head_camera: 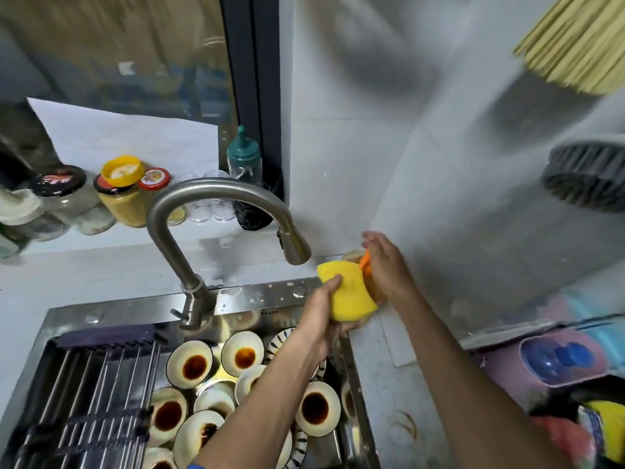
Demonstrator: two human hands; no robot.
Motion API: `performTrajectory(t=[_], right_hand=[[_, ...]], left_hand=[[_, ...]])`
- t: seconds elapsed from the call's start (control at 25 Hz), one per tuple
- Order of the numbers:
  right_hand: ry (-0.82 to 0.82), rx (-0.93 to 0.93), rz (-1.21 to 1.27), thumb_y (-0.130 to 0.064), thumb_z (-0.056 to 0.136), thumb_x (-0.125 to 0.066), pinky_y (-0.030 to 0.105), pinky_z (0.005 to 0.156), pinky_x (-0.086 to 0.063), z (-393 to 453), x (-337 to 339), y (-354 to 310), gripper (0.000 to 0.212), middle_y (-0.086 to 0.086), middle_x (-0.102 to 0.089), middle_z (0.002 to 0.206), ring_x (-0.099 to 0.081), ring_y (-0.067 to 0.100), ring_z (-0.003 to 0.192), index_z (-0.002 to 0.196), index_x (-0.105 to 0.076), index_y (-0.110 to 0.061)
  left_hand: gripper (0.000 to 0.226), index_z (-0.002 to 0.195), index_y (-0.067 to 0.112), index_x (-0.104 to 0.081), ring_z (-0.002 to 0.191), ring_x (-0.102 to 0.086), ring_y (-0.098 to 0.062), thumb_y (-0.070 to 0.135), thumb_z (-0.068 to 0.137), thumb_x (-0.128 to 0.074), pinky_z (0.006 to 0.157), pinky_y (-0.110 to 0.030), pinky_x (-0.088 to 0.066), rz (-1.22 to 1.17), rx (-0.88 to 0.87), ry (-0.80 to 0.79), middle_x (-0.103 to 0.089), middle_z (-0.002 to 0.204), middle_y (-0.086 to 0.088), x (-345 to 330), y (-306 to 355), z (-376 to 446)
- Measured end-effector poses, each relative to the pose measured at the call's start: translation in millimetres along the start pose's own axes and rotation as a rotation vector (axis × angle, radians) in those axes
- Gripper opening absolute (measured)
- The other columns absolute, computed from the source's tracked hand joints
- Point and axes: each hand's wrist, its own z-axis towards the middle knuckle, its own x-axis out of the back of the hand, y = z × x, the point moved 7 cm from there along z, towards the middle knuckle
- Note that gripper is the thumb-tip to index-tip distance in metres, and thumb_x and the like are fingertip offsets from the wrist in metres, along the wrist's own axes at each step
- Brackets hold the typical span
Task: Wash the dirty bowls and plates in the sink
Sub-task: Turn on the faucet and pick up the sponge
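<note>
The left hand (319,311) grips a yellow sponge (346,290), thumb over its near-left face and fingers wrapped behind, holding it up above the far right corner of the sink (243,296). Just right of the sponge, the right hand (385,262) reaches over a bottle with an orange cap (365,262) that stands on the counter (399,384) by the wall; the palm covers the bottle's top, the fingers look mostly straight and pointing far-left, and whether they clamp the bottle cannot be told, since the hand hides the contact. The sponge sits right against the bottle's left side.

Down in the sink lie the dirty bowls (189,363), cream-coloured with dark brown sauce pooled in their middles, packed touching and overlapping across the right half of the basin. Among them are plates (280,340) with a dark striped rim, one at the far right behind the left forearm and another at the near edge. A metal rack (94,394) covers the left half of the sink. The curved tap (209,194) rises from the far rim, its spout ending just left of the sponge.

On the far ledge stand jars (125,198) with red, yellow and black lids, and a bottle with a green top (244,160)
</note>
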Motion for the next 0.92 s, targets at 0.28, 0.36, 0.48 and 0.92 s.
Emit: performTrajectory(t=[0.28, 0.36, 0.48, 0.92], right_hand=[[-0.090, 0.121, -0.220, -0.041, 0.096, -0.023, 0.038, 0.091, -0.047, 10.0, -9.4, 10.4, 0.045, 0.004, -0.065, 0.118, -0.058, 0.024, 0.107, 0.115, -0.062, -0.028], [-0.095, 0.109, -0.276, -0.045, 0.092, -0.019, 0.039, 0.089, -0.047, 10.2, -10.5, 17.2, 0.049, 0.005, -0.065, 0.116, -0.058, 0.026, 0.106, 0.114, -0.061, -0.029], [-0.121, 0.088, -0.291, -0.048, 0.093, -0.018, 0.042, 0.094, -0.047, 11.1, -14.3, 16.0, 0.052, 0.005, -0.064, 0.118, -0.057, 0.027, 0.111, 0.119, -0.060, -0.030], [-0.248, -0.453, 0.505, -0.022, 0.091, -0.068, 0.029, 0.055, -0.052, -157.5, -109.7, 46.7, 0.013, 0.005, -0.074, 0.088, -0.067, 0.018, 0.072, 0.102, -0.070, -0.015]], left_hand=[[0.029, 0.098, 0.014, -0.056, 0.078, -0.066, -0.029, 0.041, 0.102, -0.046, 0.044, -0.030, -0.055, -0.083, 0.008, 0.040, -0.066, 0.094, -0.014, -2.8, -1.0, 11.8], [0.030, 0.099, 0.014, -0.056, 0.080, -0.065, -0.031, 0.041, 0.102, -0.045, 0.042, -0.030, -0.054, -0.099, 0.014, 0.027, -0.066, 0.096, -0.016, -5.2, -0.7, 12.2], [0.034, 0.110, 0.011, -0.058, 0.081, -0.066, -0.031, 0.042, 0.102, -0.047, 0.044, -0.028, -0.052, -0.073, 0.001, 0.029, -0.067, 0.098, -0.016, -1.2, -1.7, 21.4], [0.034, 0.113, 0.016, -0.055, 0.083, -0.062, -0.027, -0.008, 0.089, -0.058, 0.069, -0.036, -0.054, -0.095, -0.413, 0.220, -0.066, 0.094, -0.014, 128.4, -15.1, -23.9]])
